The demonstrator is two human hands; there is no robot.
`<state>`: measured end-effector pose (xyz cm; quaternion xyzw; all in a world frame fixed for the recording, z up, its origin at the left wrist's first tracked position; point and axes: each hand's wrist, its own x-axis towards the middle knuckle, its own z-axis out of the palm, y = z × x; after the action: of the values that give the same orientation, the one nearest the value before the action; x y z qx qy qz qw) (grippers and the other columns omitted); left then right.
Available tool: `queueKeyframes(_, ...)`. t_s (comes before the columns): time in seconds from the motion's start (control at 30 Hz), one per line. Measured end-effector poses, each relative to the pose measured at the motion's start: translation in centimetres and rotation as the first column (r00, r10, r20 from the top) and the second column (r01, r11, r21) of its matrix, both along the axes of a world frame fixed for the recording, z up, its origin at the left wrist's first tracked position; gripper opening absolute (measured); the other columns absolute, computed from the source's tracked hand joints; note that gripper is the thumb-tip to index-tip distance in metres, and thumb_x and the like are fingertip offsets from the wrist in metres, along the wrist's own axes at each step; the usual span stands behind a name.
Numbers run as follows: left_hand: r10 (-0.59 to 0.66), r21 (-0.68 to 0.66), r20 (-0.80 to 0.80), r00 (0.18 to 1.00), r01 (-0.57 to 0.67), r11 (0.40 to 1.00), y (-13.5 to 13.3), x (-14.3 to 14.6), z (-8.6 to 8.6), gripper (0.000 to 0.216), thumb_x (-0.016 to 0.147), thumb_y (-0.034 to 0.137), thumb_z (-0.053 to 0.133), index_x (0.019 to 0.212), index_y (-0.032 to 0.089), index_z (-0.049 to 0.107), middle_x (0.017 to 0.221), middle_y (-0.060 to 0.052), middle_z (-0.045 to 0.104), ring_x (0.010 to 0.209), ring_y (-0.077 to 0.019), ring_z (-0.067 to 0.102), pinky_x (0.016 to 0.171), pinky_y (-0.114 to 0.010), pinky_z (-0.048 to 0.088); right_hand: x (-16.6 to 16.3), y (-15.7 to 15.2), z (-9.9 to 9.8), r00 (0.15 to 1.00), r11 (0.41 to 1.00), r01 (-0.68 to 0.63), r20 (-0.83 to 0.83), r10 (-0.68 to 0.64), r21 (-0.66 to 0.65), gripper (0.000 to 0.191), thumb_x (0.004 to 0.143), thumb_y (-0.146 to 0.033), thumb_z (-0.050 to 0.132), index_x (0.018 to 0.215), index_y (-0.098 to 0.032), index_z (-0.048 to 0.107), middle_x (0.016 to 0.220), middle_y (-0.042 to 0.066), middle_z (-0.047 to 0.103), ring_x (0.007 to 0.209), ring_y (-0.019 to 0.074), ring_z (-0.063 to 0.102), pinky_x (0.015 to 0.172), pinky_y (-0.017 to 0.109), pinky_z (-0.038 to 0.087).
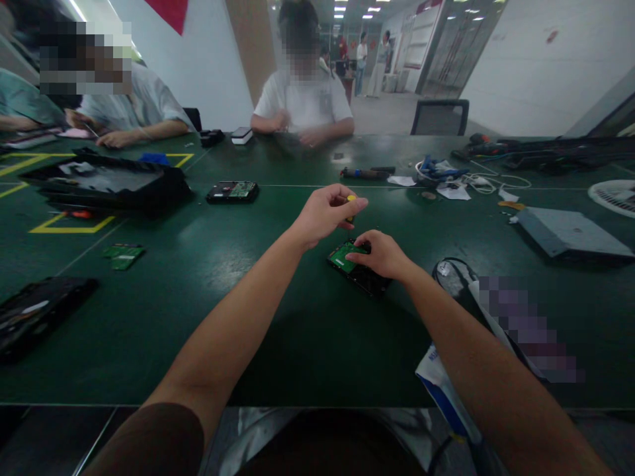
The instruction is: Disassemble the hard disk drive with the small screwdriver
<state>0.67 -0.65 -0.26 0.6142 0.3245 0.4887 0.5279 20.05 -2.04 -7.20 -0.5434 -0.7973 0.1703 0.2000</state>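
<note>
A hard drive point(373, 283) lies at an angle on the green table, its green circuit board point(340, 256) facing up. My left hand point(325, 213) is closed around a small screwdriver with a yellow handle point(352, 199), held upright over the drive's far edge. Where the screwdriver's tip touches is too small to make out. My right hand point(380, 254) rests on the drive, thumb and fingers gripping it across the board. Part of the drive is hidden under that hand.
Another hard drive point(233, 192) and a loose circuit board point(124, 256) lie to the left. A black plastic housing point(114, 182) stands beyond. At right are a grey metal box point(575, 233) and tangled cables point(439, 168). A person point(302, 99) sits opposite; others sit at far left.
</note>
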Motion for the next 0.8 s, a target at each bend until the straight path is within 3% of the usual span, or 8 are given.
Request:
queueKeyframes(0.17,0.123,0.017,-0.008,0.992,-0.123,0.992,0.4,0.5,-0.9,0.037,0.078,0.036,0.088,0.086,0.020,0.056,0.081,-0.002,0.067,0.073,-0.0137,0.065,0.059,-0.027,0.056,0.0,0.0,-0.1,1.000,1.000,0.008,-0.004,-0.008,-0.004,0.038,0.080,-0.050,0.082,0.102,-0.020,0.072,0.108,0.009,0.073,0.097,0.0261,0.067,0.085,0.041,0.053)
queueKeyframes(0.37,0.040,0.033,0.041,0.998,-0.041,0.999,0.7,0.7,-1.6,0.026,0.091,0.040,0.074,0.100,0.019,0.062,0.088,-0.005,0.071,0.082,-0.0161,0.071,0.059,-0.024,0.054,0.0,-0.1,-0.1,1.000,1.000,-0.002,-0.011,0.002,0.013,0.038,0.081,-0.052,0.080,0.101,-0.020,0.073,0.109,0.010,0.073,0.099,0.0270,0.068,0.088,0.042,0.053)
queueKeyframes(0.53,-0.066,-0.128,0.161,0.985,0.087,0.988,0.8,0.1,-1.0,0.034,0.097,0.047,0.055,0.096,0.015,0.067,0.097,-0.011,0.073,0.092,-0.0215,0.073,0.070,-0.032,0.061,0.1,0.0,-0.1,1.000,1.000,-0.010,0.008,0.010,0.019,0.039,0.081,-0.052,0.080,0.102,-0.020,0.074,0.110,0.010,0.073,0.098,0.0267,0.068,0.087,0.041,0.053)
queueKeyframes(0.67,-0.062,-0.139,0.131,0.989,0.080,0.987,0.6,-0.1,-0.5,0.021,0.090,0.036,0.066,0.091,0.015,0.063,0.105,-0.012,0.075,0.098,-0.0223,0.073,0.069,-0.030,0.061,0.2,0.0,0.0,1.000,0.999,-0.023,0.011,0.023,0.027,0.040,0.081,-0.052,0.079,0.103,-0.019,0.073,0.109,0.010,0.073,0.098,0.0256,0.068,0.087,0.039,0.052)
queueKeyframes(0.8,-0.014,-0.091,0.145,0.989,0.027,0.996,0.2,0.2,-0.5,0.019,0.088,0.030,0.071,0.097,0.019,0.059,0.097,-0.007,0.073,0.089,-0.0179,0.072,0.061,-0.023,0.056,0.1,0.0,0.0,1.000,1.000,-0.012,0.013,0.012,0.013,0.039,0.082,-0.051,0.079,0.103,-0.019,0.073,0.108,0.009,0.073,0.097,0.0255,0.067,0.086,0.039,0.052)
